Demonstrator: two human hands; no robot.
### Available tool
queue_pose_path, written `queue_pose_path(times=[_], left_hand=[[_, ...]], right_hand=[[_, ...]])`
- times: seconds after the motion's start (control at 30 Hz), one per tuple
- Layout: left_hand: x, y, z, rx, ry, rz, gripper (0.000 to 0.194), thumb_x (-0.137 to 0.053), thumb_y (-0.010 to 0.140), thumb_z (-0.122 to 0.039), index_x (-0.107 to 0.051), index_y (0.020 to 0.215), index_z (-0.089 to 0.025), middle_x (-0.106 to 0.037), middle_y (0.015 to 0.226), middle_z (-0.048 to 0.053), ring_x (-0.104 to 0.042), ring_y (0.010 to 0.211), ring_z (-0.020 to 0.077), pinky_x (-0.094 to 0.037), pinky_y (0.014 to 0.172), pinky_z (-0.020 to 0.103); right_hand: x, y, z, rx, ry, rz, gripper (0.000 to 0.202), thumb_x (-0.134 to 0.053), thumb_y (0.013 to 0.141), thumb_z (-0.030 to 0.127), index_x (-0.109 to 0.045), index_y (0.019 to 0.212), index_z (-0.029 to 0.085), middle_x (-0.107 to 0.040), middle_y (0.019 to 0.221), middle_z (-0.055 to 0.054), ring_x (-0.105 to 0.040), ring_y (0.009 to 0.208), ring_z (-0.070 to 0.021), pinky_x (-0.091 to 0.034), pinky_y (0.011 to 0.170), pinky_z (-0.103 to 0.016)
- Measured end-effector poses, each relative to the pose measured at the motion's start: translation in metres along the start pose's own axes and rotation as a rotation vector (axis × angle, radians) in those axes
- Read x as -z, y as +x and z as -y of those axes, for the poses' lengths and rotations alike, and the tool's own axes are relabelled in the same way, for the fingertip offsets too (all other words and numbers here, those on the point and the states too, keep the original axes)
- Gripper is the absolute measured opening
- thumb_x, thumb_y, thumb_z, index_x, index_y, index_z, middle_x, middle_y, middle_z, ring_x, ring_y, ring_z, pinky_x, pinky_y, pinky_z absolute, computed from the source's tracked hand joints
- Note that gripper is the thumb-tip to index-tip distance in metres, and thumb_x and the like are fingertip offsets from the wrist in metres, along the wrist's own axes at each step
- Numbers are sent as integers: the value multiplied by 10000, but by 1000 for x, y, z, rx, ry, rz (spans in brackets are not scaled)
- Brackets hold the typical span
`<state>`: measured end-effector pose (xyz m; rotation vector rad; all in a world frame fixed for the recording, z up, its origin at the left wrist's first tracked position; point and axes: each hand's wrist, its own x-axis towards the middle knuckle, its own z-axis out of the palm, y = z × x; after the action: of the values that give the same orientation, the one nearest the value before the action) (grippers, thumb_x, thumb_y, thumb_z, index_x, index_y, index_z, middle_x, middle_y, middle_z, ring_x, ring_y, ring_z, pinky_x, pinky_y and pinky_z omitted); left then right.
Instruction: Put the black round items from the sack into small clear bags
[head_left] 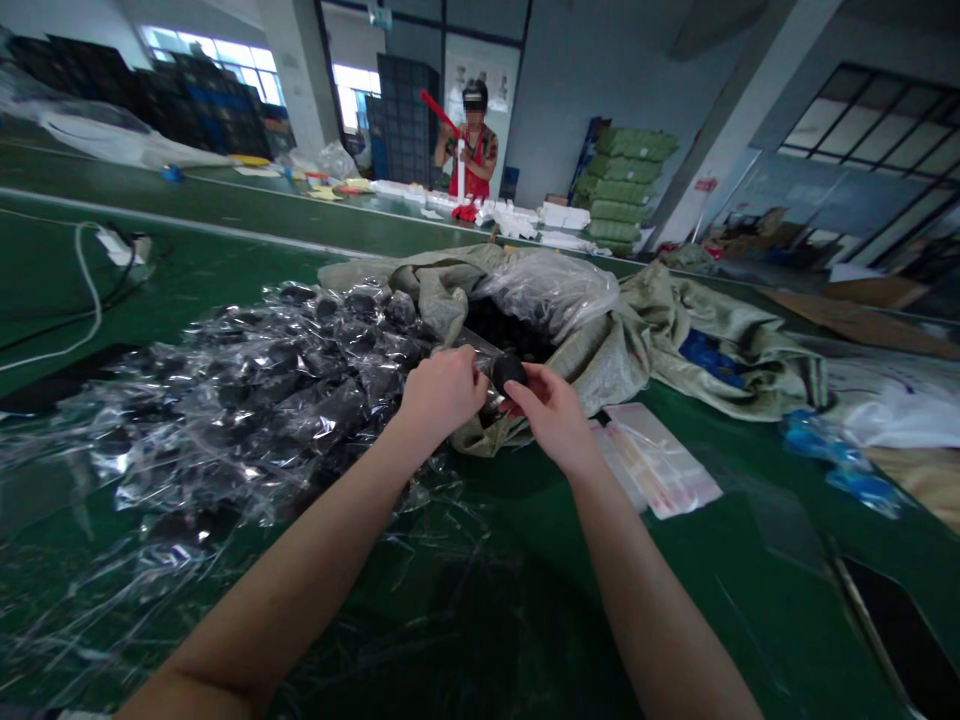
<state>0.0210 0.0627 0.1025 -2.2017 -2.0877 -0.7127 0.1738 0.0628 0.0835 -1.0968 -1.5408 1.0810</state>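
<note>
Between the thumb and fingers of my right hand [553, 412] is a small black round piece [510, 371]. My left hand [446, 390] is closed beside it, pinching what looks like a clear plastic bag [478, 342]; its fingertips are partly hidden. Just beyond both hands, an open woven sack [442, 290] with a clear liner [555, 285] shows dark pieces [517, 333] inside. To the left lies a large heap of black pieces in clear bags [300, 390].
A stack of clear flat bags [660, 462] lies right of my right forearm. A phone [896, 625] rests at the lower right. Blue plastic wrap [840, 460] and another woven sack [742, 350] lie farther right. Across the green table stands a person [474, 150] in red.
</note>
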Motion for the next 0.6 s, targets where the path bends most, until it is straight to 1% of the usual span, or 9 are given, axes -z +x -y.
queue_pose_path(times=[0.07, 0.17, 0.23, 0.3, 0.37, 0.43, 0.6], left_hand=[[-1, 2, 4, -1, -50, -2, 219, -485, 869, -337, -651, 867, -193, -711, 847, 102, -684, 799, 252, -491, 707, 325], [0, 5, 7, 27, -98, 1, 220, -493, 859, -349, -652, 821, -202, -707, 812, 89, -677, 768, 242, -485, 696, 318], [0, 5, 7, 50, -105, -2, 228, -491, 858, -354, -651, 801, -201, -705, 796, 91, -676, 774, 244, -482, 698, 320], [0, 6, 6, 64, -105, -14, 244, -482, 862, -363, -648, 787, -201, -704, 790, 95, -675, 783, 249, -480, 701, 324], [-2, 5, 5, 63, -106, -28, 255, -472, 868, -371, -647, 790, -202, -705, 797, 95, -673, 781, 247, -476, 699, 324], [-3, 4, 3, 41, -107, -32, 263, -464, 875, -375, -647, 804, -200, -703, 795, 91, -667, 757, 236, -472, 688, 317], [-2, -1, -2, -109, -90, -14, 244, -464, 881, -352, -641, 837, -190, -702, 821, 78, -653, 740, 210, -466, 675, 296]], right_hand=[[6, 2, -4, 17, -117, -13, 331, -621, 806, 379, -590, 1081, 199, -705, 916, -33, -674, 719, -156, -542, 663, -289], [11, 0, -5, 92, -337, -36, 356, -649, 797, 369, -618, 1103, 189, -712, 969, -55, -669, 774, -172, -532, 742, -321], [11, -2, -2, 134, -462, -49, 384, -675, 780, 350, -626, 1117, 174, -714, 945, -60, -658, 766, -179, -518, 763, -337], [10, -4, 1, 152, -546, -47, 404, -690, 767, 328, -627, 1128, 158, -711, 867, -51, -648, 728, -181, -508, 759, -343], [8, -5, 3, 154, -599, -40, 400, -697, 759, 308, -635, 1122, 151, -702, 804, -39, -644, 705, -182, -503, 755, -342], [7, -5, 2, 155, -628, -44, 391, -705, 756, 308, -648, 1109, 151, -704, 801, -42, -646, 707, -183, -502, 760, -341], [8, 0, -8, 118, -600, -127, 418, -703, 764, 364, -660, 1126, 161, -726, 847, -56, -664, 750, -197, -508, 785, -357]])
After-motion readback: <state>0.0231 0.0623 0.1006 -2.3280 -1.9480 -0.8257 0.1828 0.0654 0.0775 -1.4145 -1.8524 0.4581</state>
